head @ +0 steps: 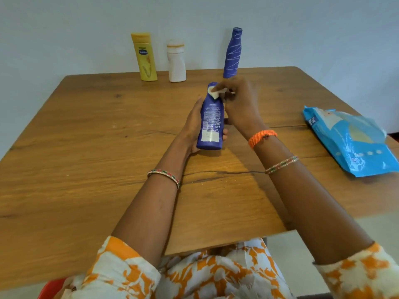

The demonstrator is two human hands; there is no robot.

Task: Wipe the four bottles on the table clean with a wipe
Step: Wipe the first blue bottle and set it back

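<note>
At the upper left of the frame we see a yellow lotion bottle (pixel 144 58) standing at the far edge of the wooden table (pixel 64 134). Just to its right stands a white bottle (pixel 176 62) with a white cap.

In the middle of the frame we see the left hand (pixel 193 126) holding a dark blue lotion bottle (pixel 211 119). Its fingers curl under and around the lower part of the bottle, and the bottle leans away from us with its cap end up. The right hand (pixel 240 102) sits at the top of this bottle. Its fingers pinch a small white wipe (pixel 216 92) and press it against the bottle's neck.

Behind that hand, a second blue bottle (pixel 233 52) with thin white stripes stands upright near the far edge.

At the right edge of the frame, a light blue pack of wipes (pixel 349 141) lies flat on the table, well apart from the hands.
</note>
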